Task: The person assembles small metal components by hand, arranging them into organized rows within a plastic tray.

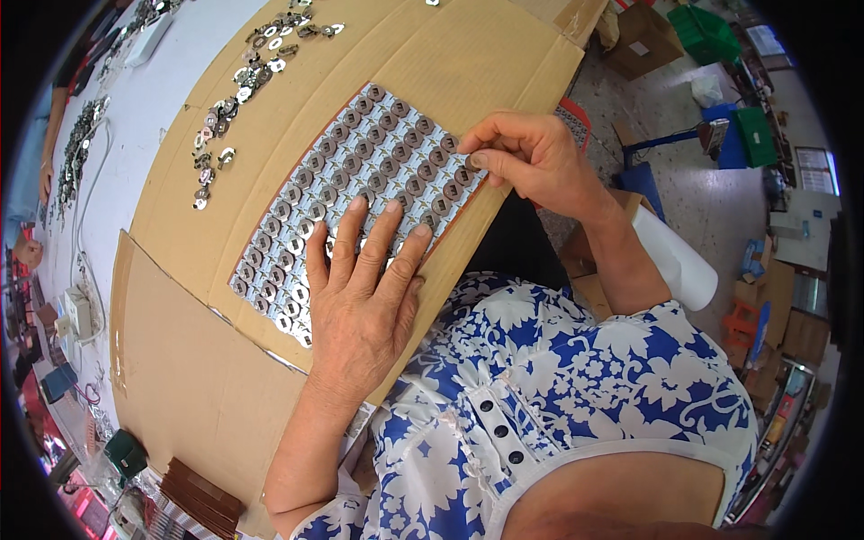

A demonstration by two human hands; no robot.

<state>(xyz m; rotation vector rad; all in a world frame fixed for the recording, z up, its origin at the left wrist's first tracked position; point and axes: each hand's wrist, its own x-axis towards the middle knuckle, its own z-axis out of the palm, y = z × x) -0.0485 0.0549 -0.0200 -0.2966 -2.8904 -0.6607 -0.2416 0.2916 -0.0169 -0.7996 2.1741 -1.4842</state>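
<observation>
A blue-and-white patterned board (409, 168) with a reddish-brown edge lies slanted on the cardboard, covered with rows of small round metal parts. My left hand (360, 310) rests flat on its near left portion, fingers spread over the rows and hiding some of them. At the board's right corner, my right hand (544, 162) has thumb and forefinger pinched on a small round metal part (471, 164). That part is at the end of a row; whether it touches the board cannot be made out.
Loose metal parts (243, 94) trail along the cardboard sheet (180, 261) beyond the board. More small parts (83, 148) lie on the white table (148, 90) at left, near another person's arm (49, 148). A brown stack (200, 497) sits lower left. Boxes and green bins (702, 34) stand at right.
</observation>
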